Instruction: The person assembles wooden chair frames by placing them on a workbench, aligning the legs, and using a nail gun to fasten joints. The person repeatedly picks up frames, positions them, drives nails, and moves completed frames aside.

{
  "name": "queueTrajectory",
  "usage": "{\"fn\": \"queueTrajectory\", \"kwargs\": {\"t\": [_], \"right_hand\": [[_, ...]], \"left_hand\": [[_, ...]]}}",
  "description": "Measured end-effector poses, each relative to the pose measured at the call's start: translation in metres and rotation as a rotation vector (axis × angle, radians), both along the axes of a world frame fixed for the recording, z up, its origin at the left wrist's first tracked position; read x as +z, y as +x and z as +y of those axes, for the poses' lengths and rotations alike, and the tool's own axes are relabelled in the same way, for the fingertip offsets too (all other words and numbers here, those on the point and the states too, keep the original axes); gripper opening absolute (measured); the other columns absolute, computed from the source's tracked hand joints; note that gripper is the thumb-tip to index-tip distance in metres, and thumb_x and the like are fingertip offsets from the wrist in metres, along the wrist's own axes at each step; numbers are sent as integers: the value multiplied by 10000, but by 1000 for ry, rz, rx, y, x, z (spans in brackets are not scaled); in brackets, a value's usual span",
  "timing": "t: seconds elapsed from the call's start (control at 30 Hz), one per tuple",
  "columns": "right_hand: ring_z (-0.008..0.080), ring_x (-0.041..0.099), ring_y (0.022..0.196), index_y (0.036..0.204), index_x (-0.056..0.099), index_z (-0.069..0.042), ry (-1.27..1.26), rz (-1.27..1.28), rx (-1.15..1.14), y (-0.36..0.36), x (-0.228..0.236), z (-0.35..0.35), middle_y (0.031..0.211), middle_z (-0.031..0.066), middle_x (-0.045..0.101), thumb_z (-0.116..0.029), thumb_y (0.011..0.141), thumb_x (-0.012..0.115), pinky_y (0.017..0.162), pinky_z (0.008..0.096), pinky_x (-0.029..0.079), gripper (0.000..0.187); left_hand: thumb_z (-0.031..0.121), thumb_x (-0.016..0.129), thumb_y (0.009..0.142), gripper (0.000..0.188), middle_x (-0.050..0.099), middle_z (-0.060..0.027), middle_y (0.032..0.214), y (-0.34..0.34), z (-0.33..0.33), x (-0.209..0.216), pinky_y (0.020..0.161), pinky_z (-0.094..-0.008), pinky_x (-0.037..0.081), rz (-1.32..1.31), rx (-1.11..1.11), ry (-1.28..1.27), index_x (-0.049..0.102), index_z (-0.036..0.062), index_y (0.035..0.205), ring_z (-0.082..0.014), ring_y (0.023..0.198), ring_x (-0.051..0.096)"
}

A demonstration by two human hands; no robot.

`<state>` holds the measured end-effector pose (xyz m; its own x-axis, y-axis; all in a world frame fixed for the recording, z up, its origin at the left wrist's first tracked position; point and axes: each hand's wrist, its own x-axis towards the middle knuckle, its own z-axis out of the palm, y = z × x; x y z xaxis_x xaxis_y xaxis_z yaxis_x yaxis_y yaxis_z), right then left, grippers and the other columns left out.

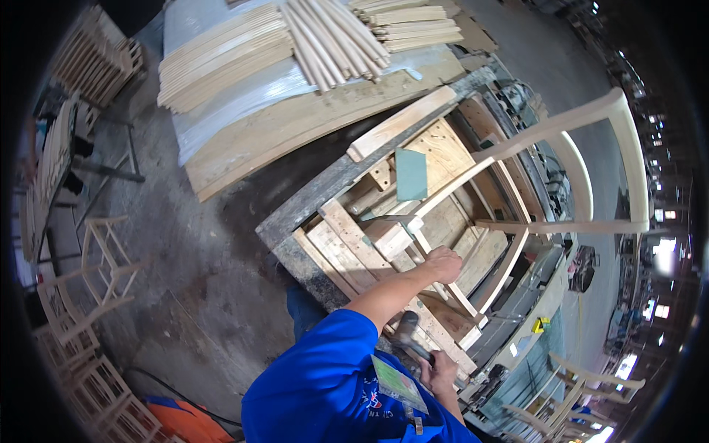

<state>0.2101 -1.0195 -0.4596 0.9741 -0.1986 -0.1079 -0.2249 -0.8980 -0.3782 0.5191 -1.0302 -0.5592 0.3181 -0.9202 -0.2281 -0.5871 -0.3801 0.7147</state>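
Right of the left hand (444,265), an opening lies between rails of the chair frame (543,227); ahead-left, a wooden block (389,236) and green panel (411,175) obstruct — as does the hammer (407,330), left of the right hand (441,371).

You wear a bright blue shirt (310,380) with short sleeves; the left sleeve (343,336) has a plain edge. On your chest lies a green-and-white badge (399,384), with a small metallic clip (419,426) just beside its corner. Near the badge's edge sits a red-and-white emblem (374,402) with pale lettering. Blue trousers (301,310) show. Your 2 hands, left hand (443,264) and right hand (442,371), are bare.
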Motion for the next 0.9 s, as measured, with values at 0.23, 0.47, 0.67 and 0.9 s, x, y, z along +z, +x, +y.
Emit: {"fn": "queueTrajectory", "kwargs": {"t": [0.23,0.47,0.67,0.9], "right_hand": [[315,600,986,1101,731,-93,64,-95,-35,39,-27,17,1048,114,628,-299,857,815,862,450,469,330],[378,682,932,1244,697,-36,-79,-444,-978,-85,23,-98,1004,190,694,-157,943,674,843,467,550,325],[436,610,1229,1488,448,-24,-139,312,-1607,-287,8,-224,1290,270,628,-217,911,710,1059,501,488,662],[449,547,1352,1571,362,31,-86,283,-1397,-289,-33,-287,1485,300,538,-265,946,710,1157,483,430,774]], "left_hand": [[364,570,964,381,751,-244,1066,-4,-34,-2,884,-518,581,0,-14,127,765,48,1047,-401,996,733],[487,616,946,471,756,-232,1029,-20,-37,-23,896,-516,566,-217,84,88,753,84,1148,-432,999,720],[313,648,953,389,753,-212,921,-58,-66,-10,799,-444,566,-113,30,65,743,34,1207,-356,869,731],[111,616,996,284,739,-139,936,-61,-82,-30,768,-321,545,181,223,-134,707,-32,1224,-142,826,643]]}}
